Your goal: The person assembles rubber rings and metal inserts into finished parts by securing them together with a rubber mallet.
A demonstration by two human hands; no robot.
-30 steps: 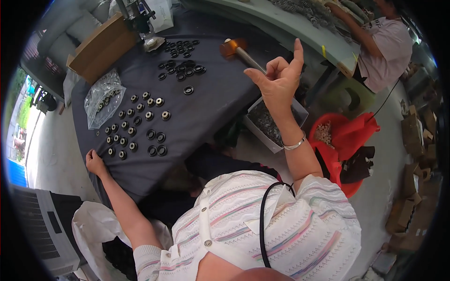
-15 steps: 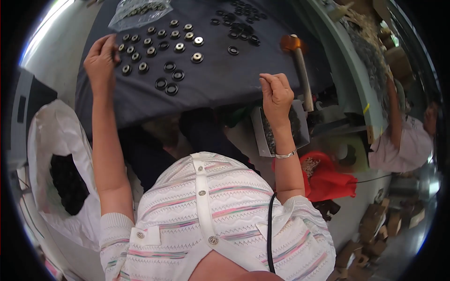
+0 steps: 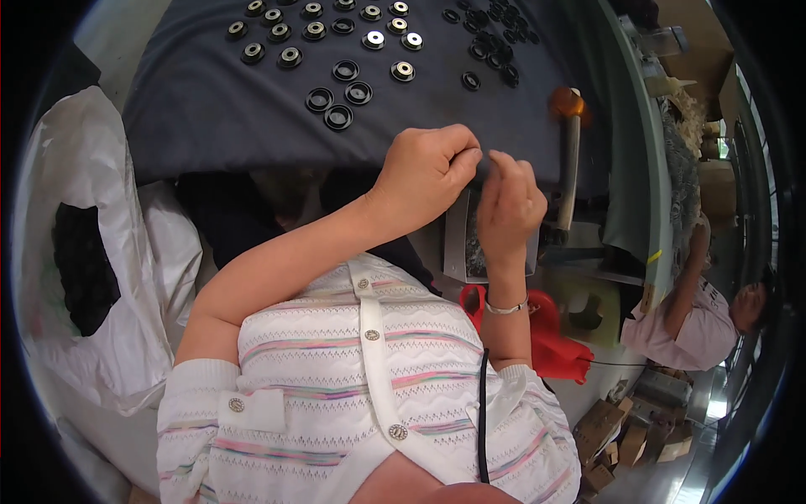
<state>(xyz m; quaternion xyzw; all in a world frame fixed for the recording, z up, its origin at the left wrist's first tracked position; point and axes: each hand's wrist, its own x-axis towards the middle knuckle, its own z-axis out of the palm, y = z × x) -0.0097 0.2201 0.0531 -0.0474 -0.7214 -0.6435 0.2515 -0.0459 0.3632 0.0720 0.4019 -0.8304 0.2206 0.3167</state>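
My left hand (image 3: 426,175) reaches across to the right and is closed in a pinch. Close beside it, fingertips nearly touching, my right hand (image 3: 512,206) is closed too. Whatever either pinch holds is too small or hidden to make out. Both are over the near edge of the dark cloth-covered table (image 3: 227,134). Further back lie several black round caps with metal rings (image 3: 290,57) in them. Nearer me, a small group of black round caps (image 3: 338,117) has no metal ring showing. More loose black caps (image 3: 470,81) lie in a heap at the far right.
A mallet with an orange head (image 3: 567,102) lies at the table's right side. Below my right hand stands a grey box (image 3: 456,244) of small parts, beside a red bag (image 3: 558,353). At left hangs a white sack (image 3: 138,294) with black contents. Another person (image 3: 693,315) sits at right.
My left hand has come from the ringed caps at the left across to my right hand. My right hand has shifted slightly lower. The view has tilted, so the plastic bag is out of sight.
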